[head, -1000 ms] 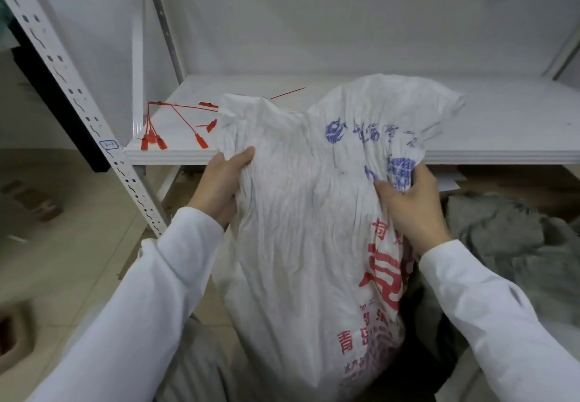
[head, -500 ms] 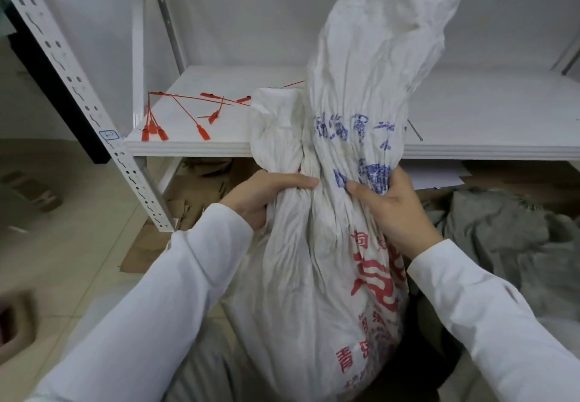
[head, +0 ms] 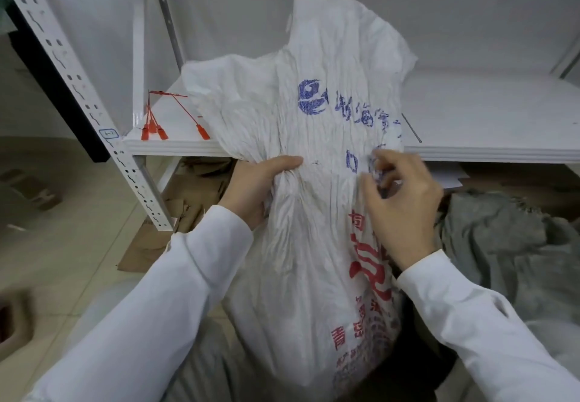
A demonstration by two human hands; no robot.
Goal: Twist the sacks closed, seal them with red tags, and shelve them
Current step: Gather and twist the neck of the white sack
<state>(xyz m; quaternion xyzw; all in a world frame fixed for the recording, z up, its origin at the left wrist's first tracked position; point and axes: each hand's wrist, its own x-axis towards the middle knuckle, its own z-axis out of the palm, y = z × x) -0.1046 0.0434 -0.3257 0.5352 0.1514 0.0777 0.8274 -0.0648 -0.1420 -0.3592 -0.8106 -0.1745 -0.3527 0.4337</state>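
The left hand (head: 259, 189) grips the bunched neck of the white woven sack (head: 314, 251), thumb across the front of the gathered fabric. The right hand (head: 405, 210) sits against the sack's right side with its fingers curled; motion blur hides whether they pinch the fabric. The sack stands upright in front of the person, its loose top rising ahead of the white shelf (head: 477, 112). Red tags (head: 153, 130) lie at the shelf's left front corner, just beside the sack. Crumpled grey sacks (head: 508, 244) are heaped to the right, and brown cardboard (head: 191, 203) lies under the shelf.
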